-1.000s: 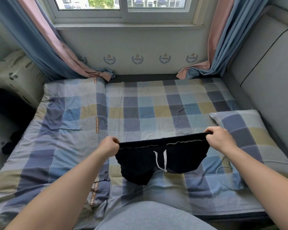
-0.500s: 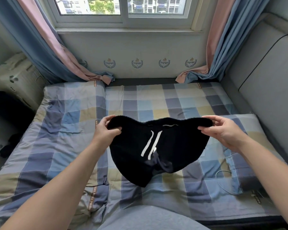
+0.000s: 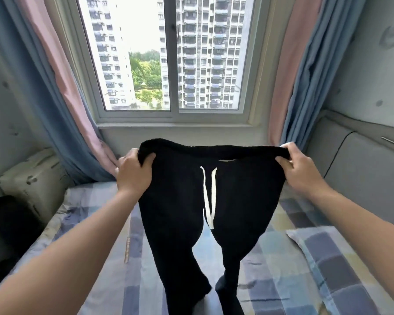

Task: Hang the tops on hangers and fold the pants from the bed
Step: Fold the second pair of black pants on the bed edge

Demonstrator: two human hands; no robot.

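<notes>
A pair of black pants (image 3: 178,201) with a white drawstring (image 3: 208,196) hangs in the air in front of me, waistband up and both legs dangling down toward the checked bed (image 3: 282,269). My left hand (image 3: 133,173) grips the left end of the waistband. My right hand (image 3: 301,172) grips the right end. The waistband is stretched flat between them. The leg ends run out of the bottom of the view.
A checked pillow (image 3: 341,253) lies on the bed at the right. A pale box (image 3: 35,185) and a dark bag (image 3: 7,226) stand left of the bed. Curtains (image 3: 55,87) frame the window (image 3: 168,53) behind. A grey padded headboard (image 3: 362,178) lines the right side.
Both hands have raised the pants high off the bed, and the legs have unfurled and now hang straight. The view has tilted up toward the window.
</notes>
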